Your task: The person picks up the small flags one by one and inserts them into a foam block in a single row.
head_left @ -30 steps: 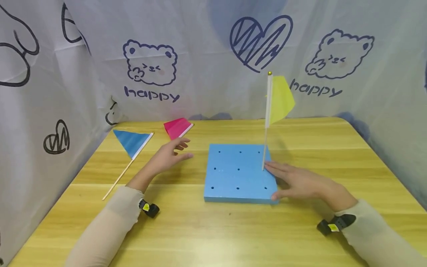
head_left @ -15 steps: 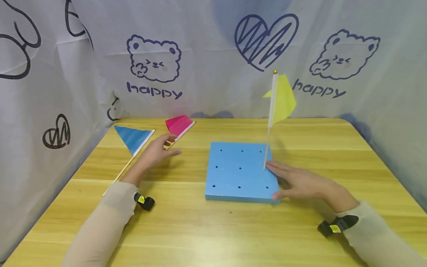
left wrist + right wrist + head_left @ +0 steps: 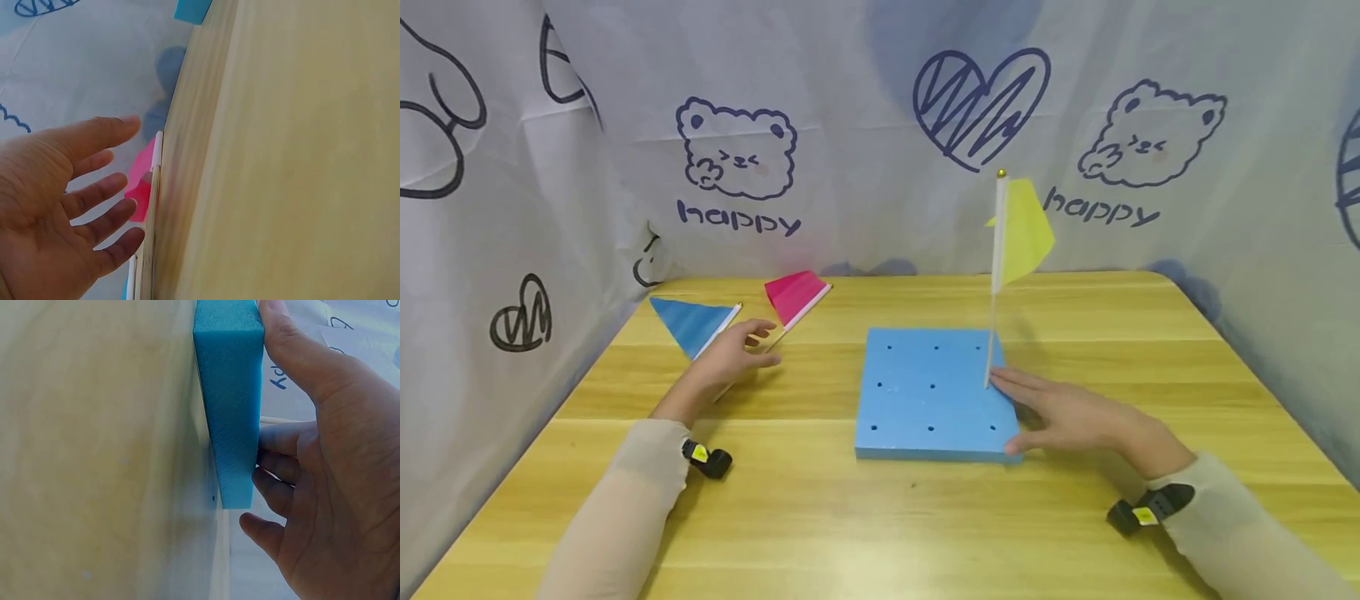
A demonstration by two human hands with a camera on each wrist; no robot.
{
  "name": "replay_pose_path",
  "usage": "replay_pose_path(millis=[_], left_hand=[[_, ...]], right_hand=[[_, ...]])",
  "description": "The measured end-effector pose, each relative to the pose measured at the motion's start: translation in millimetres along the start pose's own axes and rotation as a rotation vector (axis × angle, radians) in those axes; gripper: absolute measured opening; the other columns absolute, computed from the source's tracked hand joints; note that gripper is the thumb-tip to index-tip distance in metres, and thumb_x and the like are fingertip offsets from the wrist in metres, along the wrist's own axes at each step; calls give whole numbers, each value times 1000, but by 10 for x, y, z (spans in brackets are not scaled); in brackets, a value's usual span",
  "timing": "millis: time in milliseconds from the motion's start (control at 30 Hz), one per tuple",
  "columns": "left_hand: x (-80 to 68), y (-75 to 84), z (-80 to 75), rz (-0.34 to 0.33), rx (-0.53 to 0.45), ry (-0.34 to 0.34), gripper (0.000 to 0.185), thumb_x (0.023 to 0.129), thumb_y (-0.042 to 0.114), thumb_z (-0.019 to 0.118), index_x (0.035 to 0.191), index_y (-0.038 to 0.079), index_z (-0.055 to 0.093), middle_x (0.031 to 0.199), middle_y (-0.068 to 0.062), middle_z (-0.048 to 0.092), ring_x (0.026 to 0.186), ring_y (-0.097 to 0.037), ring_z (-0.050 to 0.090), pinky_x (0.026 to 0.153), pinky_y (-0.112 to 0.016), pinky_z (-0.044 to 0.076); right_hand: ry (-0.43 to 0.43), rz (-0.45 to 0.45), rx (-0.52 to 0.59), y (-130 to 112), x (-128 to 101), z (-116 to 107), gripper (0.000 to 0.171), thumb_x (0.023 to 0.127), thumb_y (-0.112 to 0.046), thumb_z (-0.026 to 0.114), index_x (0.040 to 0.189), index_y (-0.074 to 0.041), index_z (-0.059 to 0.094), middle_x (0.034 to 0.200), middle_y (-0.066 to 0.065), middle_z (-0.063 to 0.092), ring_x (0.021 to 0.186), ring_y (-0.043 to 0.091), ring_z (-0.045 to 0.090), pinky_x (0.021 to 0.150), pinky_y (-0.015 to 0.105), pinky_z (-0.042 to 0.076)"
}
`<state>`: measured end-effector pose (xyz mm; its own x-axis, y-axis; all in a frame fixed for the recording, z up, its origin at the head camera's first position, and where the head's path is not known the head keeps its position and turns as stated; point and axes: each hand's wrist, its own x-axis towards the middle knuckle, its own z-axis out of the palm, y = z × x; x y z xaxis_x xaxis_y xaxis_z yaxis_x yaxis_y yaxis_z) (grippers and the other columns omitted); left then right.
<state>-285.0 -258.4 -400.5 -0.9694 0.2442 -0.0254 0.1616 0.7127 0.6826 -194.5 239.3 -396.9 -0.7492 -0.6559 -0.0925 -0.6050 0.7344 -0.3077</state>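
Note:
My left hand [image 3: 730,358] hovers with spread, relaxed fingers near the sticks of two flags lying on the table. The pink flag [image 3: 793,296] lies beyond its fingertips; its stick passes behind the hand. The blue flag [image 3: 692,321] lies just left, its stick mostly hidden by the hand and forearm. In the left wrist view nothing is between the fingers, and the pink flag's stick [image 3: 150,231] runs past the fingertips. My right hand [image 3: 1067,412] rests along the right edge of a light-blue foam board [image 3: 902,408], fingers extended. Beside its fingertips a yellow flag [image 3: 1026,233] stands upright in the board.
Small holes [image 3: 932,387] dot the board in rows. Pale printed cloth [image 3: 850,167] hangs behind and left of the wooden table [image 3: 850,533]. The upright yellow flag rises tall beside the right hand.
My left hand has moved left and back toward me, from beside the pink flag's cloth to over the sticks. My right hand stays on the board. The head view shifts slightly.

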Motion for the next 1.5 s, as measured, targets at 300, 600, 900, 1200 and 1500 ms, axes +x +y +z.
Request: replay_pose_path(millis=[300,600,900,1200,1500], left_hand=[[-97,-129,-65,3,23,-31,61,90,13,71,143,-2,44,135,-25,49,121,-41,47,101,-54,39],[-105,-161,-81,18,28,-121,61,88,5,67,143,-4,41,136,-26,47,120,-41,47,102,-54,39],[-119,-197,-81,29,80,-157,59,83,-1,67,138,-7,46,129,-25,52,112,-37,50,98,-51,43],[-74,-171,-72,81,134,-186,58,78,-6,69,132,-12,50,101,-15,55,90,-26,49,77,-35,46],[-51,-119,-70,86,214,-191,53,80,-7,67,131,-10,53,97,-14,56,89,-27,52,78,-36,48]], right_hand=[[-18,11,10,-16,26,1,104,81,-73,57,157,-12,19,162,11,15,141,37,28,108,54,35],[-9,-1,10,1,43,12,103,82,-72,57,157,-12,20,162,10,16,143,36,26,108,54,34],[-10,-7,3,20,56,38,104,82,-72,57,156,-10,20,161,11,16,142,37,27,109,53,34],[-9,2,11,18,33,35,105,82,-73,56,156,-9,20,161,13,16,142,37,26,109,53,33],[4,2,15,7,-2,17,104,82,-71,58,156,-8,21,160,14,18,142,38,27,108,55,34]])
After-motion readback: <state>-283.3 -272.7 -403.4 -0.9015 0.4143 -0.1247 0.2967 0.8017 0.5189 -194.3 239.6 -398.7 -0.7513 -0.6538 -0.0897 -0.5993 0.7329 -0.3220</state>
